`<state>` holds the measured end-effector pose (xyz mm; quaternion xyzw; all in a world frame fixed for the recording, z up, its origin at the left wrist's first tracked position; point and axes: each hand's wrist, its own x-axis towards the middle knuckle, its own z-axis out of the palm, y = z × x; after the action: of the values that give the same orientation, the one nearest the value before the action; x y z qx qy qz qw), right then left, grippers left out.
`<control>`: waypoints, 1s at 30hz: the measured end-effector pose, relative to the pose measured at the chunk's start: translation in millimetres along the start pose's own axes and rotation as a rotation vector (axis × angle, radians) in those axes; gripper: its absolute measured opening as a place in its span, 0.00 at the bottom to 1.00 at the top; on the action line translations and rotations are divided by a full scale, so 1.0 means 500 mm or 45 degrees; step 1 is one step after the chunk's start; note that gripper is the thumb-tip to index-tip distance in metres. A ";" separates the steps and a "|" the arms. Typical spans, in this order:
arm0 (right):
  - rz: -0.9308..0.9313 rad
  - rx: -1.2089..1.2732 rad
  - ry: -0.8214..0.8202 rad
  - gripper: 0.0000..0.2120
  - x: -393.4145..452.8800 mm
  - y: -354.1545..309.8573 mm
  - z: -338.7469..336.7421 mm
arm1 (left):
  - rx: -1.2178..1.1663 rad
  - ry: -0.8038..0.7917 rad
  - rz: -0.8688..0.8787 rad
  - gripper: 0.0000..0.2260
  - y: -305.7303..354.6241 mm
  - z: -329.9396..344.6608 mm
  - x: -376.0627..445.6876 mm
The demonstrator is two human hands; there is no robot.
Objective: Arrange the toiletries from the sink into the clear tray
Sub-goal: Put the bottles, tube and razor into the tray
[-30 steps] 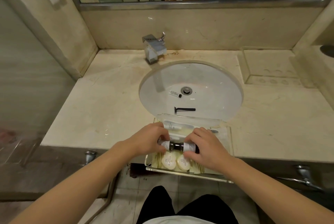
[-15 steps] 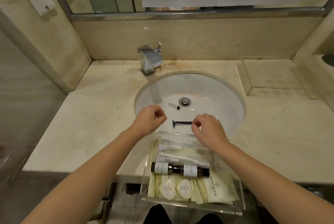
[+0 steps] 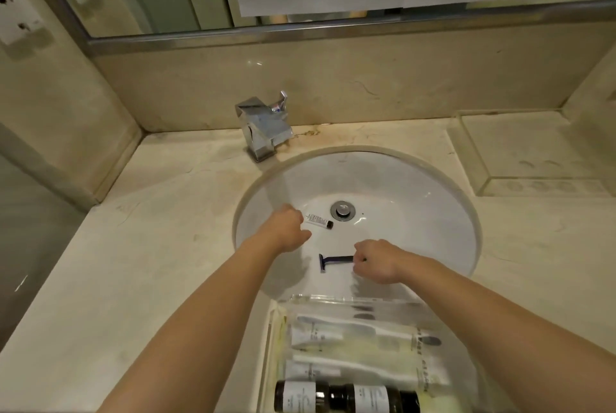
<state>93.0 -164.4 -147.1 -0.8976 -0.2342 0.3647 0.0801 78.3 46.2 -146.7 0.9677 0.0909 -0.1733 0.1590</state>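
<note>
Two bare hands reach into the round white porcelain sink (image 3: pixel 416 179) sunk in the beige marble surface (image 3: pixel 150 246). Left hand (image 3: pixel 286 229), fingers loosely curled and holding nothing, sits just beside a small white tube (image 3: pixel 319 220) with a dark cap, lying near the metal drain (image 3: pixel 341 210). Right hand (image 3: pixel 376 261) pinches the end of a slim dark razor (image 3: pixel 335 261) lying on the basin. Nearer, the clear tray (image 3: pixel 276 329) holds wrapped packets and two dark labelled bottles (image 3: pixel 346 396). An angular chrome faucet (image 3: pixel 265 127) stands behind.

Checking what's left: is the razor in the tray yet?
No. The razor lies in the sink; the right hand touches its handle.
</note>
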 end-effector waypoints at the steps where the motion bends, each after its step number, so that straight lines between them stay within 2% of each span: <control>1: -0.007 -0.073 -0.043 0.12 0.011 0.001 0.001 | 0.023 -0.016 0.013 0.21 0.004 0.008 0.011; 7: 0.040 -0.387 -0.285 0.24 0.084 0.019 0.030 | 0.190 -0.192 0.072 0.23 0.013 0.060 0.083; 11: 0.063 -0.471 -0.325 0.17 0.107 0.039 0.049 | 0.326 -0.343 0.116 0.20 0.020 0.076 0.119; 13: 0.048 -0.451 -0.303 0.18 0.110 0.050 0.060 | 0.394 -0.400 0.149 0.18 0.021 0.085 0.133; 15: 0.049 -0.430 -0.271 0.19 0.103 0.053 0.059 | 0.415 -0.403 0.172 0.17 0.022 0.091 0.142; 19: 0.042 -0.402 -0.208 0.14 0.082 0.049 0.043 | 0.447 -0.384 0.185 0.18 0.028 0.090 0.139; 23: 0.087 -0.130 0.006 0.05 0.069 0.049 0.020 | 0.392 -0.356 0.173 0.16 0.009 0.093 0.124; 27: 0.186 0.302 0.307 0.12 0.053 0.044 -0.018 | 0.296 -0.327 0.102 0.09 -0.009 0.085 0.100; 30: 0.235 0.578 0.404 0.10 0.041 0.040 -0.034 | 0.242 -0.262 0.081 0.03 -0.017 0.071 0.073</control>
<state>124.5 -171.5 -153.8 -0.9200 -0.0485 0.2684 0.2813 99.4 46.6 -193.8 0.9579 0.0266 -0.2742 0.0807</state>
